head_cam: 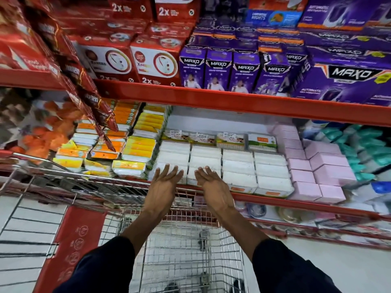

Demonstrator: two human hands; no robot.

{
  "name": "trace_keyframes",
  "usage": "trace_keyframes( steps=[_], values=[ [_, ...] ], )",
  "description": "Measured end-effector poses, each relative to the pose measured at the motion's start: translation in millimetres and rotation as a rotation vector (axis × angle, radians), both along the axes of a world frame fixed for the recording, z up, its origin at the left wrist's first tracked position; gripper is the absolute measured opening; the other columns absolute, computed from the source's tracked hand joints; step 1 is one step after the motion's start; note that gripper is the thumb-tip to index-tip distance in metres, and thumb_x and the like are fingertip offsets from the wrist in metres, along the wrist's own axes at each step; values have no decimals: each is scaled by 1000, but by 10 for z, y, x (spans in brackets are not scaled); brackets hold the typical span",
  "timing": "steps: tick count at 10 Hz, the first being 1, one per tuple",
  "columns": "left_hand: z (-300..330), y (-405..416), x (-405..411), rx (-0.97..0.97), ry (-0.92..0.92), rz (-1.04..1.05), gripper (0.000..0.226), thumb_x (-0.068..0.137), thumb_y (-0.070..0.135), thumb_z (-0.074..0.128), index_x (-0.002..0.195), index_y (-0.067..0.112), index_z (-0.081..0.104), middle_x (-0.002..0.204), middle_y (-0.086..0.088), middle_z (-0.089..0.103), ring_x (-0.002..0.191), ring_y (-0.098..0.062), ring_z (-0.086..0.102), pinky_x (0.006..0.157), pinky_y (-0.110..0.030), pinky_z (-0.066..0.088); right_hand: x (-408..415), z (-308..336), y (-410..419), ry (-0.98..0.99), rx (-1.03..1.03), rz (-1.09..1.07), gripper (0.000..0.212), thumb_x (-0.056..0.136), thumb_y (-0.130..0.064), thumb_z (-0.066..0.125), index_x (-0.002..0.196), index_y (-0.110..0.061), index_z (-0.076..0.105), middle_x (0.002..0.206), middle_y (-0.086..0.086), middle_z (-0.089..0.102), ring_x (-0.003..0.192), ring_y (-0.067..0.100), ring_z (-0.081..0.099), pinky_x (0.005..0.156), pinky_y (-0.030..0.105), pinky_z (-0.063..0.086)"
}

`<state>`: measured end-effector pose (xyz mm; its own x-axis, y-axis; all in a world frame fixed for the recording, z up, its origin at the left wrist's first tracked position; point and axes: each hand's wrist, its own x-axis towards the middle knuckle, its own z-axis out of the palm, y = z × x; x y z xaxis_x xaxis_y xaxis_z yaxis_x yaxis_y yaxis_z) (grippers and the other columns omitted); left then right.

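Both of my arms stretch forward over a wire shopping cart (186,246) toward a store shelf. My left hand (164,187) and my right hand (211,188) are side by side, fingers straight and spread, holding nothing. Their fingertips lie at the front row of white packs (203,159) stacked on the red shelf (275,200); I cannot tell whether they touch the packs. Dark sleeves cover both forearms near the bottom of the view.
Yellow and orange packs (137,149) lie left of the white ones, pink boxes (317,172) to the right. The upper shelf (211,96) carries red boxes (156,60) and purple Maxo boxes (218,70). Red sachet strips (93,98) hang at the left.
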<state>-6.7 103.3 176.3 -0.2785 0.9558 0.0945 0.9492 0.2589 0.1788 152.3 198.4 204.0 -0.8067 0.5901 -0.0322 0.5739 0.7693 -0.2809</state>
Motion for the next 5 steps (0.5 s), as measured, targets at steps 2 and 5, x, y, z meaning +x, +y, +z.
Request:
trace_keyframes(
  steps=[2, 5],
  values=[
    [-9, -14, 17, -3, 24, -12, 61, 86, -2, 62, 143, 14, 46, 148, -10, 48, 144, -34, 32, 119, -53, 18, 8, 30, -22, -8, 7, 9, 84, 80, 19, 53, 151, -15, 22, 160, 3, 21, 148, 20, 13, 122, 34, 14],
    [16, -153, 98, 66, 53, -28, 61, 99, 27, 43, 153, 13, 20, 162, -13, 20, 151, -31, 0, 119, -63, 10, 129, -112, -172, 56, 180, -82, 68, 97, -22, 47, 151, -7, 10, 160, 13, 12, 149, 28, 4, 120, 49, 19]
  ],
)
